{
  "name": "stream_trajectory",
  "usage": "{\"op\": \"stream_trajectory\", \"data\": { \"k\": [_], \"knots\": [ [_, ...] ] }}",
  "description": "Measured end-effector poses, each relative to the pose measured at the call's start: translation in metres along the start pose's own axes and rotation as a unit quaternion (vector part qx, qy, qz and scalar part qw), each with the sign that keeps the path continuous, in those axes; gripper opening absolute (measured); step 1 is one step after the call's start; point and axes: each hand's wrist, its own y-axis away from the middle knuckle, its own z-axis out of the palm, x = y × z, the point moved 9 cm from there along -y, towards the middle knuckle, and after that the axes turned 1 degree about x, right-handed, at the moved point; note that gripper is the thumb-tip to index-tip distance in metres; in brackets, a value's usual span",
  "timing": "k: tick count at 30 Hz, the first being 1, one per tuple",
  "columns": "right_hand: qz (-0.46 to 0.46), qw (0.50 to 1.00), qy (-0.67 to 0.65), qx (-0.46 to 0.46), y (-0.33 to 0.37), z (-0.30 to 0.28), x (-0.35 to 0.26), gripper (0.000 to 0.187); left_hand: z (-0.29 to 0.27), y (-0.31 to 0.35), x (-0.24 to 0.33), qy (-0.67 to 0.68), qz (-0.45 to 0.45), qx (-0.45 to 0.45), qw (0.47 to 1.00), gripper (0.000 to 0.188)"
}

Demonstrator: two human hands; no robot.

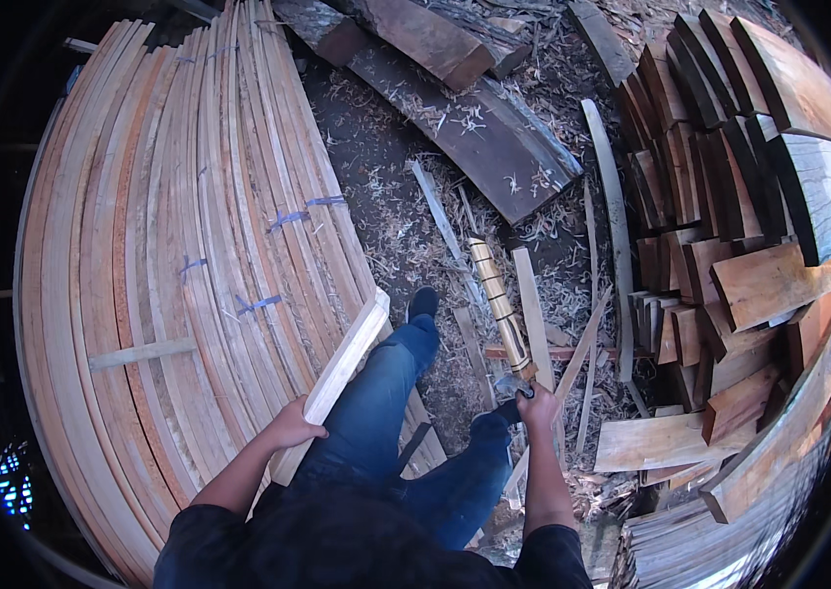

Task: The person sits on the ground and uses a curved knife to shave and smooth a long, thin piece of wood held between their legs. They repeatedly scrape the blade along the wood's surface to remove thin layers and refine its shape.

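Observation:
My left hand (pixel 295 425) is closed around the lower part of a short, pale wooden block (pixel 345 355), which slants up and right over my left thigh. The block's far end is cut at an angle and lies close to the edge of a large stack of long planks. To the right, my right hand (pixel 536 407) grips the dark handle of a long tool. From that hand a yellow-brown wooden sheath (pixel 499 304) with dark bands stretches away over the ground. A blade inside the sheath cannot be seen.
Long planks (pixel 180 167) with blue ties fill the left side. Thick dark beams (pixel 479 137) lie ahead. At right, sawn boards (pixel 720 196) are piled high, some jutting out. Loose strips (pixel 607 236) and shavings cover the ground around my feet.

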Motion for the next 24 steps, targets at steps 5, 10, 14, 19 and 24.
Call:
{"op": "stream_trajectory", "data": {
  "k": [5,10,14,19,24],
  "knots": [
    [0.074,0.997,-0.013,0.013,-0.045,0.113,0.050,0.028,-0.011,-0.080,0.043,-0.171,0.017,-0.003,0.985,0.071],
    [0.146,0.989,0.033,0.019,-0.125,0.209,0.087,0.030,-0.055,-0.147,0.088,-0.259,0.019,-0.057,0.964,0.076],
    [0.161,0.985,0.041,0.037,-0.164,0.263,0.106,0.031,-0.079,-0.171,0.096,-0.259,0.010,-0.042,0.965,0.080],
    [0.167,0.981,0.051,0.084,-0.167,0.310,0.112,0.039,-0.106,-0.196,0.077,-0.298,0.031,-0.021,0.954,0.088],
    [0.089,0.983,0.127,0.099,-0.194,0.309,0.105,0.040,-0.112,-0.205,0.078,-0.265,0.056,-0.021,0.962,0.088]
  ]
}}
